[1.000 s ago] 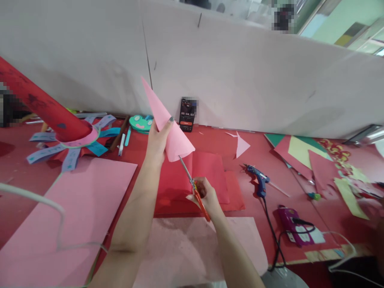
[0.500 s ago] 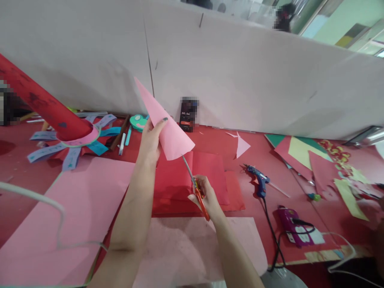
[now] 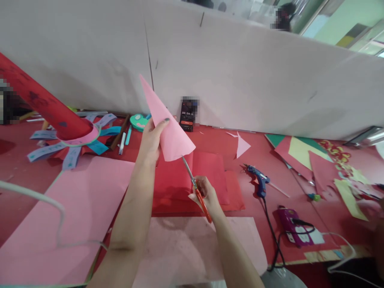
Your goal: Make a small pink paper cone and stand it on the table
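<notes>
Red tabletop (image 3: 216,144) with a grey partition (image 3: 246,80) behind it, and the pink paper cone (image 3: 175,134) is up off the surface in the left hand (image 3: 152,140). Left thumb lies flat on the near face with the fingers tucked behind, mostly hidden, so it's a snug pinch. Right hand (image 3: 207,194) is wrapped round the handles of the orange-handled scissors (image 3: 193,182), fingers curled in, with the blade tips up at the cone's wide rim. Honestly can't tell from this angle if the blades are biting paper or only meeting the edge.

Looks like rim trimming to me. I'd take short snips, turn the cone with the left hand rather than twist the right wrist, and keep the pinch light so the wall doesn't crease.

Direction-wise, the tip aims up and away, beyond and left of the left hand, and the wide end faces down toward the right hand. So the long axis runs on a diagonal, and the scissors sit on nearly the same slant, over the red sheets (image 3: 210,172)
</notes>
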The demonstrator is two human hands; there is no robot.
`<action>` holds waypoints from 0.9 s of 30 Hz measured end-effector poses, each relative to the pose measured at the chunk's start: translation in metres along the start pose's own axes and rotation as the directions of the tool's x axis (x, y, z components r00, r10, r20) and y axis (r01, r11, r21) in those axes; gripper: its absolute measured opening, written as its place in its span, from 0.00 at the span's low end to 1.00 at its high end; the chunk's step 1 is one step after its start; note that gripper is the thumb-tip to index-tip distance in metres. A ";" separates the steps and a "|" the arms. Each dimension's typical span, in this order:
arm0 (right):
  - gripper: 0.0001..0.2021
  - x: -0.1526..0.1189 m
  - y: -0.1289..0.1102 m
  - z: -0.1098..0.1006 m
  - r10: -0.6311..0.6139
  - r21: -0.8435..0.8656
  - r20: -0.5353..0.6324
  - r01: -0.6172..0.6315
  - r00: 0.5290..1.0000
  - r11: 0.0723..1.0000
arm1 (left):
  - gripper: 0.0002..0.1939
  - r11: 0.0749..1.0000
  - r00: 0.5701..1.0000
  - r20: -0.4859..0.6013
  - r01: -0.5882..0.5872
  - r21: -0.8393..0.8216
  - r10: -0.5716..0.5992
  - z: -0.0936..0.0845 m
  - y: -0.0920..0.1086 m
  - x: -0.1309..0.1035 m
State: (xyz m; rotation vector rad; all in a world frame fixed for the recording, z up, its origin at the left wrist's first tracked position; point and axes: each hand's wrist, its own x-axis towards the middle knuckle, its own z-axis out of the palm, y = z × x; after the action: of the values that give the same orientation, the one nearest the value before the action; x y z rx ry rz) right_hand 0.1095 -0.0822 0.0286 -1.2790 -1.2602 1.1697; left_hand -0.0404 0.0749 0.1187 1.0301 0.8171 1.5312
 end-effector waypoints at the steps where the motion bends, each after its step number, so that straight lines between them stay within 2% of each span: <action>1: 0.26 0.000 0.000 0.000 0.003 0.000 0.001 -0.003 1.000 1.000 | 0.15 1.000 1.000 0.003 0.000 0.003 0.000 0.000 0.000 0.000; 20: 0.25 0.001 -0.006 0.002 0.070 -0.023 -0.043 -0.071 0.997 0.997 | 0.15 0.999 0.999 0.030 -0.010 0.033 0.009 -0.001 -0.001 0.001; 24: 0.24 0.001 -0.004 0.002 0.066 -0.070 -0.080 -0.071 0.995 0.995 | 0.19 0.998 0.998 0.042 -0.038 0.058 0.036 0.001 -0.005 0.002; 27: 0.23 0.001 -0.002 0.002 0.071 -0.128 -0.099 -0.084 0.993 0.988 | 0.23 0.991 0.999 0.006 -0.052 0.122 0.052 0.000 -0.009 0.004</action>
State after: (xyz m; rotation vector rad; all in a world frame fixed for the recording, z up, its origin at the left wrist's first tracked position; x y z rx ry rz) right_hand 0.1069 -0.0809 0.0306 -1.4750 -1.2442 1.0815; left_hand -0.0369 0.0804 0.1119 1.1504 0.8968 1.5382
